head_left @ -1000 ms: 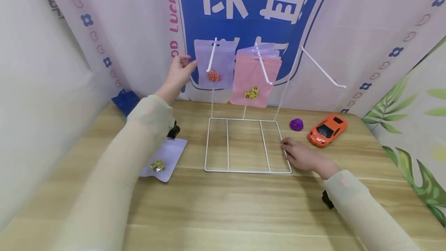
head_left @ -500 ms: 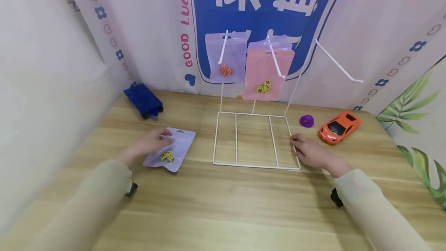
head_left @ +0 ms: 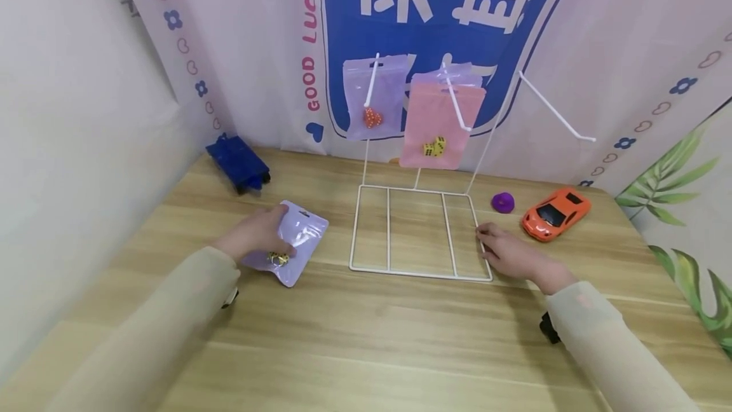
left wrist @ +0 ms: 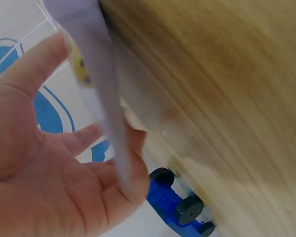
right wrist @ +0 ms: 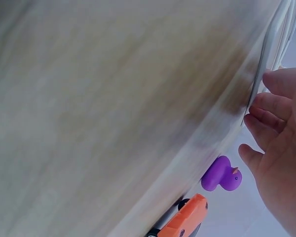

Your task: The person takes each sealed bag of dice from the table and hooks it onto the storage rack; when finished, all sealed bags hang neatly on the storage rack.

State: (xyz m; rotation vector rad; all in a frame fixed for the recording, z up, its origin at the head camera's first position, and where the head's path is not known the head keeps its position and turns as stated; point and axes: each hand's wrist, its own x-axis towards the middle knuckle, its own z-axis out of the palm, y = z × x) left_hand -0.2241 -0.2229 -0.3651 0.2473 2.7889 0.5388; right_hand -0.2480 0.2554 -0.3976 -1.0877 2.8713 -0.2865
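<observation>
In the head view, my left hand [head_left: 258, 234] pinches a purple zip bag [head_left: 303, 234], which is tilting off the table. Yellow dice [head_left: 278, 259] show in it beside the thumb. The left wrist view has the bag [left wrist: 101, 74] edge-on between thumb and curled fingers. My right hand [head_left: 511, 253] lies at the right side of a white wire rack [head_left: 420, 274], its fingertips touching the base wire. From the rack's left hook hangs a purple bag [head_left: 357, 97] with orange dice. The middle hook carries a pink bag [head_left: 426, 116] with yellow dice, a purple one behind it.
A blue toy car [head_left: 239, 163] stands at the back left. Right of the rack sit a purple rubber duck [head_left: 503, 202] and an orange toy car [head_left: 555, 213]. The rack's right hook [head_left: 557, 110] juts forward with no bag on it. A printed cloth [head_left: 257, 49] hangs behind.
My left hand has come down from the hanging purple bag to the one on the table and taken hold of it, raising it slightly. The right hand keeps its place; the head view has shifted.
</observation>
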